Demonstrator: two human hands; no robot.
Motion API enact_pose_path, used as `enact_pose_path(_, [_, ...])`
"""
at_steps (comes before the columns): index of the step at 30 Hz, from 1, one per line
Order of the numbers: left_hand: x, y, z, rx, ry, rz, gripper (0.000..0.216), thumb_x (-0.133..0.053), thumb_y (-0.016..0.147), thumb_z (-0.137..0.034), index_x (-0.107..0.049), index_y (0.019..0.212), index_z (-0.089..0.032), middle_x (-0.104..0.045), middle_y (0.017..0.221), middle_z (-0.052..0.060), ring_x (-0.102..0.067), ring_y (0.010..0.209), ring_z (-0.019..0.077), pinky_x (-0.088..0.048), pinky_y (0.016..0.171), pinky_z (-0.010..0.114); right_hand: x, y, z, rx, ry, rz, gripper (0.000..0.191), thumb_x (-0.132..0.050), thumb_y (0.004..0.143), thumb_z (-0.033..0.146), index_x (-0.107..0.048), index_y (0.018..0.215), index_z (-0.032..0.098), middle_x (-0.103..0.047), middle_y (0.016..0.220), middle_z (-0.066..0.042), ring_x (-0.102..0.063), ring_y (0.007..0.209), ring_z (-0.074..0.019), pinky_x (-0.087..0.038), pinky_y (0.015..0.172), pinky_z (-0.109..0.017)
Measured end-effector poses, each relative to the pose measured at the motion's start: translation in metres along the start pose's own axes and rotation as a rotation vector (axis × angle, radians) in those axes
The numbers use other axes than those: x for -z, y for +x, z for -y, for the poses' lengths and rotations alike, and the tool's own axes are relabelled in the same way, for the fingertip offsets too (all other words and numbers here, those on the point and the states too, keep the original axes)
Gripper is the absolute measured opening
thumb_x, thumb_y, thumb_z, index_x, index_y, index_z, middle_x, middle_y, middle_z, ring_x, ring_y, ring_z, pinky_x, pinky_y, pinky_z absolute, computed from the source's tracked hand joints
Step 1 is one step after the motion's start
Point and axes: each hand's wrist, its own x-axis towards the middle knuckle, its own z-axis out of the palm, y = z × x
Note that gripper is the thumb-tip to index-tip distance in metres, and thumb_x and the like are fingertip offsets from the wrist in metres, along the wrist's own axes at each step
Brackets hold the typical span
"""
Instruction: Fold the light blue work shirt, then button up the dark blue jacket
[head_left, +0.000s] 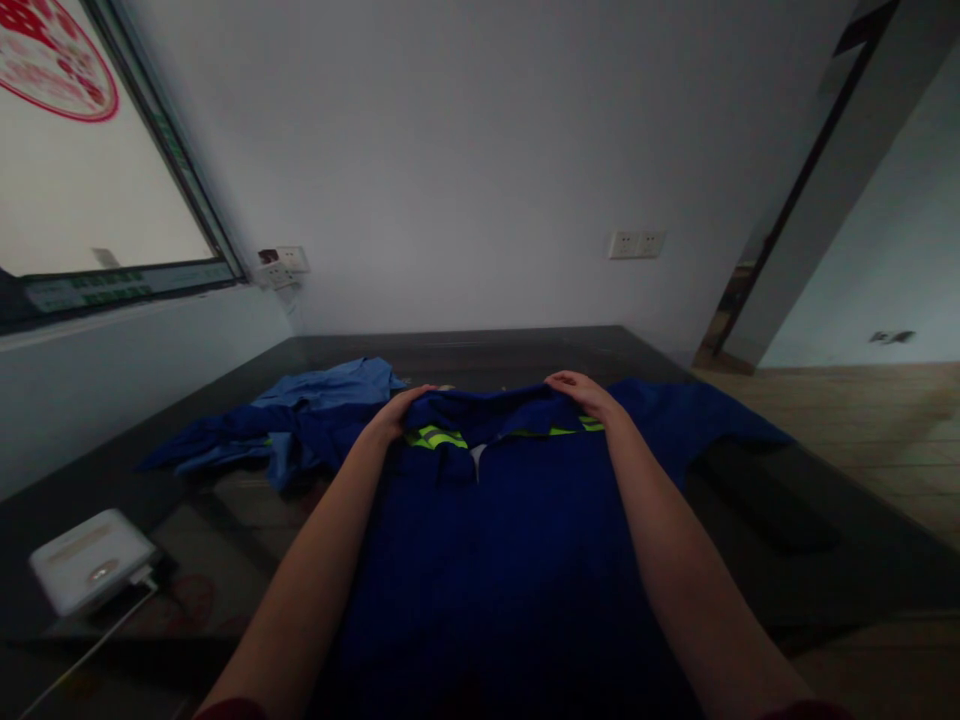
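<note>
A dark blue work jacket [517,540] with yellow-green reflective strips is spread in front of me, its lower part reaching toward my body. My left hand [401,408] grips the far edge of the cloth on the left, near a strip. On the right, my right hand [583,392] pinches the same far edge, thumb and fingers together. Between the hands the edge is folded over like a collar. One sleeve stretches out to the right over the table, and another dark blue part lies to the left.
Light blue cloth [337,382] lies crumpled at the left on the dark table [465,345]. A white box with a cable [94,560] sits at the near left. A dark flat object [772,505] rests at the right. Wall sockets [636,245] are beyond the table.
</note>
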Motion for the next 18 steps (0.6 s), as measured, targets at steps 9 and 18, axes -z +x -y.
enact_pose_path(9, [-0.003,-0.002,0.0,-0.132,0.095,0.005,0.032,-0.072,0.072,-0.025,-0.068,0.101,-0.014,-0.072,0.099,0.008,-0.068,0.088,0.0199,-0.052,0.082,0.029,-0.022,0.011,-0.001,0.184,-0.752,-0.197,0.013,-0.075,0.06,0.02,-0.069,0.072,0.02,-0.064,0.084,-0.002,-0.058,0.083,-0.0171,-0.043,0.075,-0.025])
enact_pose_path(18, [-0.016,-0.012,-0.005,-0.148,0.276,0.163,0.035,-0.064,0.078,-0.028,-0.064,0.11,-0.015,-0.067,0.112,0.009,-0.063,0.093,0.0185,-0.048,0.088,0.031,-0.012,0.009,-0.004,0.113,-0.81,-0.428,0.011,-0.061,0.075,0.026,-0.069,0.08,0.019,-0.068,0.088,-0.006,-0.061,0.085,-0.0197,-0.045,0.077,-0.029])
